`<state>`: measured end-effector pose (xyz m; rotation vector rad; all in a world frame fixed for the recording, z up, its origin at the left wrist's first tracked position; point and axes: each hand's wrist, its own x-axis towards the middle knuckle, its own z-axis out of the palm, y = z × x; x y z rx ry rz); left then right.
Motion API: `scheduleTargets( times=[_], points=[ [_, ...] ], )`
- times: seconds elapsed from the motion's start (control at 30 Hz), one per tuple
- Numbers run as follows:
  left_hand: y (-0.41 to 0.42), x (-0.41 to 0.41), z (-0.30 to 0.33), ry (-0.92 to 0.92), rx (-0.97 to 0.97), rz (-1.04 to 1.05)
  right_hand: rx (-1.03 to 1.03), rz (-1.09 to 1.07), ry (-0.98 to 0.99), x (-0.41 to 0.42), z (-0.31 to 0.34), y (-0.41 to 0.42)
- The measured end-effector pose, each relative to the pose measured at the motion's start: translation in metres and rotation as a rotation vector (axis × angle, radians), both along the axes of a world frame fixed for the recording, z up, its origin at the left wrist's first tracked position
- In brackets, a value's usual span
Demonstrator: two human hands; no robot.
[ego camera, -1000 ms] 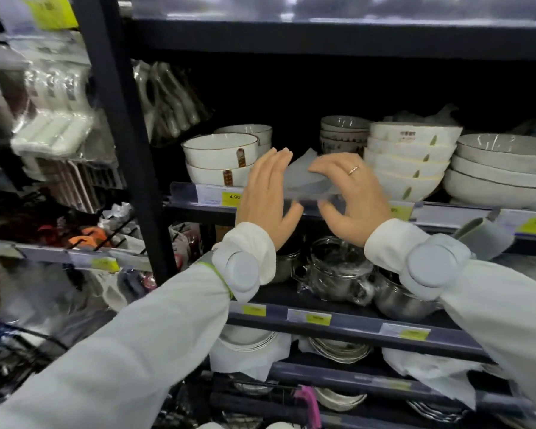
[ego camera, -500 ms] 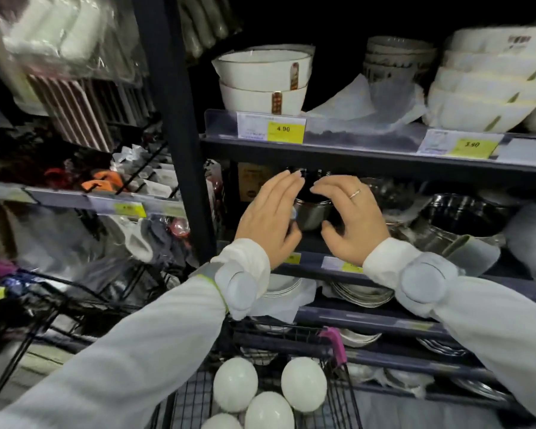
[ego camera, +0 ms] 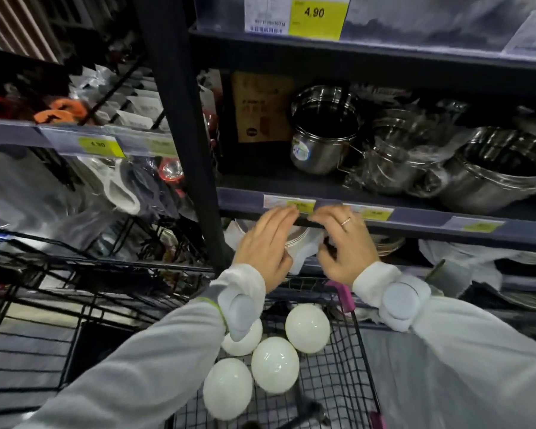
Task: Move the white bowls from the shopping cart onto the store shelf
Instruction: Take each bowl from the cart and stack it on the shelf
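Several white bowls [ego camera: 275, 364] lie upside down on the wire floor of the shopping cart [ego camera: 344, 379] at the bottom of the view. My left hand [ego camera: 266, 246] and my right hand [ego camera: 344, 244] hover side by side above the cart's far rim, in front of a low shelf edge [ego camera: 415, 219]. Both hands are empty, fingers loosely spread and pointing forward. The bowl shelf higher up shows only its front rail with a 4.90 price tag [ego camera: 314, 15].
Steel mugs and pots [ego camera: 325, 131] fill the shelf behind my hands. Plates in paper wrap [ego camera: 294, 239] sit on the shelf below. A dark upright post [ego camera: 186, 134] divides the shelving. A pink cart handle piece [ego camera: 342, 294] is near my right wrist.
My view has tilted down from the bowl shelf to the cart. Both empty hands dropped from the bowl shelf past the pot shelf to just above the cart.
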<state>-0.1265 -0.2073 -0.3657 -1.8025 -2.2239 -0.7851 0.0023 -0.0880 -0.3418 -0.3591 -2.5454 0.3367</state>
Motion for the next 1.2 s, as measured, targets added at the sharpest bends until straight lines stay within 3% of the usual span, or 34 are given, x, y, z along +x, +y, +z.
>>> scheduleTargets(
  times=[0.37, 0.67, 0.93, 1.2],
  points=[
    [-0.018, 0.015, -0.105, -0.115, -0.264, -0.021, -0.015, -0.02, -0.403, 0.031, -0.115, -0.006],
    [-0.021, 0.03, -0.174, -0.205, -0.48, 0.01, -0.072, -0.028, -0.591, 0.039, -0.194, -0.013],
    [-0.009, 0.045, -0.222, -0.299, -0.623, 0.125, -0.307, -0.133, -0.925, 0.041, -0.251, -0.018],
    [-0.009, 0.054, -0.263, -0.326, -0.84, 0.145, -0.403, -0.121, -1.068, 0.051, -0.297, -0.029]
  ],
)
